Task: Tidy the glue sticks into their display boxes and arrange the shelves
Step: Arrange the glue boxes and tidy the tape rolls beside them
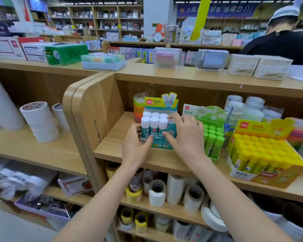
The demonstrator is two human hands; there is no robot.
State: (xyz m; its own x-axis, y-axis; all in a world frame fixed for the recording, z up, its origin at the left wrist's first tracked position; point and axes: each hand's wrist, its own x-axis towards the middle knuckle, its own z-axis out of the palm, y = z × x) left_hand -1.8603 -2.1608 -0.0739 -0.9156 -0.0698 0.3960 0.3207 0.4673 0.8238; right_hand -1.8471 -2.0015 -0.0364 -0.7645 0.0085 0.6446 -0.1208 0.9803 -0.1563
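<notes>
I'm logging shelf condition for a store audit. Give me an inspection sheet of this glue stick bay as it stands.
Surface: wooden shelf, carrying the boxes, bare at its left end.
Job's things: teal display box, partly filled with white-capped glue sticks, with a gap on its right side; green display box and yellow display box stand to its right.
Clutter: bagged rolls behind the boxes.
Grippers: left hand grips the teal box's front left corner; right hand holds its right side.
Cables: nothing seen.
Surroundings: tape rolls on the shelf below; person in black beyond the counter.
</notes>
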